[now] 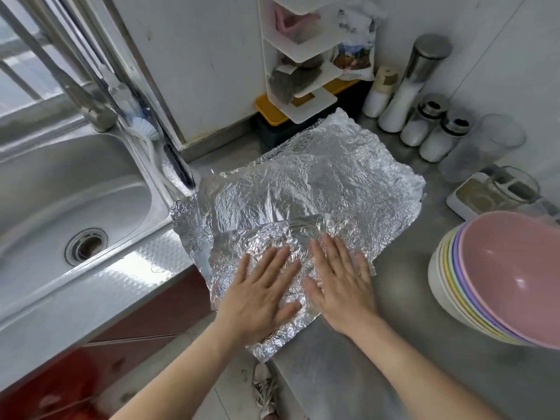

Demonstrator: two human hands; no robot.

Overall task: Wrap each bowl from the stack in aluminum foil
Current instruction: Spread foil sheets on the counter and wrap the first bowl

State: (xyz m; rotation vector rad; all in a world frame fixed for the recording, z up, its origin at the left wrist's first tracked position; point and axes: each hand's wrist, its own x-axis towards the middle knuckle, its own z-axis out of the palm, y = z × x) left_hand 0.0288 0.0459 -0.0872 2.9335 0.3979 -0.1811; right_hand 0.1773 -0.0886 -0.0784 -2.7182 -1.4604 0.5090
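Note:
Crinkled sheets of aluminum foil [318,183] lie spread over the steel counter, one smaller sheet lying on top near the front edge. My left hand [263,289] and my right hand [339,280] both rest flat, fingers spread, on that front sheet. A stack of several pastel bowls [497,277], a pink one on top, stands on the counter to the right of my right hand, apart from the foil. The foil's near corner hangs past the counter edge.
A steel sink [75,207] with a tap lies to the left. At the back stand a white rack [303,56], salt shakers [424,128], a tall canister [412,83] and clear glasses [491,147]. The counter edge [303,374] drops to the floor by my shoe.

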